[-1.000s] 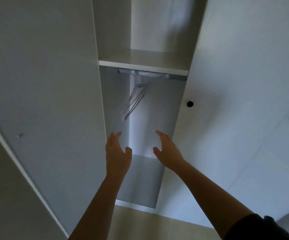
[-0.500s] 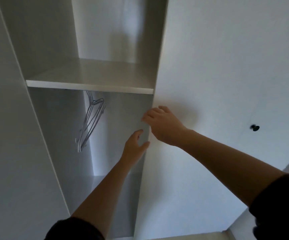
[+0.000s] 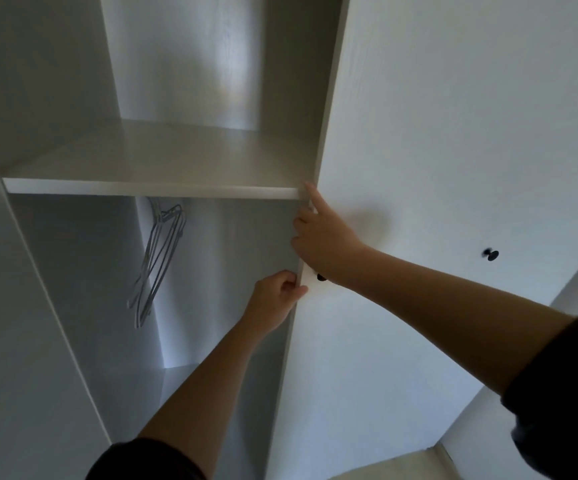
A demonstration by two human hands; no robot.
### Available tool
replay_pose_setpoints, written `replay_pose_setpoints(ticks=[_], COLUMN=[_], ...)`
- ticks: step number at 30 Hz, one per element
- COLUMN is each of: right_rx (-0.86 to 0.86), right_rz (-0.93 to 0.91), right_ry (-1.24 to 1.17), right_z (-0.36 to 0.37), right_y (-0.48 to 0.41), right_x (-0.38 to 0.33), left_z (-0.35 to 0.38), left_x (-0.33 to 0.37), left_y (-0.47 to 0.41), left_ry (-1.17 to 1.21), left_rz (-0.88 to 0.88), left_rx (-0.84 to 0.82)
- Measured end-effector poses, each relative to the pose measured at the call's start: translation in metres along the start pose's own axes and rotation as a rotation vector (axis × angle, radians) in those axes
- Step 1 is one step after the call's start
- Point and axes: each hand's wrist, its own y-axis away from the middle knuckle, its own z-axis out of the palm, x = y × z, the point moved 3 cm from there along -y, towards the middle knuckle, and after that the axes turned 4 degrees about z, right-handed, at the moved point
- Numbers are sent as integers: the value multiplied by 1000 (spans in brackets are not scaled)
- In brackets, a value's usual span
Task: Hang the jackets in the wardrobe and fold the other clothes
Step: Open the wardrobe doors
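A white wardrobe (image 3: 211, 81) fills the view, its open compartment spanning 9 to 12 o'clock. Its door (image 3: 436, 133) spreads from 1 to 5 o'clock. A shelf (image 3: 162, 157) crosses the compartment at 10 o'clock, and pale hangers (image 3: 157, 265) dangle beneath it at 9 o'clock. At centre the right hand (image 3: 325, 237) grips the door's left edge, index finger straight up by the shelf's end. Just below, the left hand (image 3: 275, 299) pinches the same edge. A black knob (image 3: 491, 254) sits at 3 o'clock.
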Motion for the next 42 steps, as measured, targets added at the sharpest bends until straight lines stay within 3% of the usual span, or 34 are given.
replay_pose_setpoints(ticks=[7, 15, 19, 22, 25, 28, 31, 35, 42], right_rx=[119, 317, 373, 395, 436, 297, 155, 24, 70], right_rz=[-20, -15, 71, 219, 487, 781, 888, 1018, 997], right_ry=[-77, -127, -276, -590, -995, -1471, -1765, -1618, -1576], right_z=[-9, 0, 14, 25, 37, 53, 66, 72, 81], right_y=[76, 201, 264, 314, 356, 371, 364, 359, 372], right_x=[-2, 4, 9, 6, 7, 20, 35, 48, 58], left_z=[18, 79, 116, 138, 153, 169, 185, 209, 229], left_x=[32, 98, 135, 161, 179, 194, 209, 223, 225], left_y=[58, 139, 165, 174, 178, 182, 188, 195, 191], left_ry=[95, 100, 93, -19, -134, -144, -162, -239, -187], left_rz=[59, 99, 84, 175, 249, 283, 298, 286, 248], left_rx=[7, 138, 85, 30, -39, -66, -41, 10, -54])
